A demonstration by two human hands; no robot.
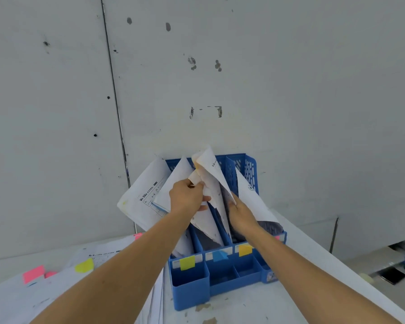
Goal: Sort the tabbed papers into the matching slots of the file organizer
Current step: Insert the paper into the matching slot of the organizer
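I judge task partway: several sheets stand in blue file organizer (189,284), which sits on table (243,307) against wall. Unsorted tabbed papers (63,272) lie left of it. Left hand (187,196) pinches creased white sheet (211,174) over middle slots; right hand (241,215) fingers curl on its lower edge.

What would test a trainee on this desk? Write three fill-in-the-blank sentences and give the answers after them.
1. The sheets held by the left hand and the right hand stand in the organizer, whose back is against the ___.
2. The loose pile of papers lies on the organizer's ___ side.
3. The label between the yellow label and the orange label is ___.
Answers: wall; left; blue.
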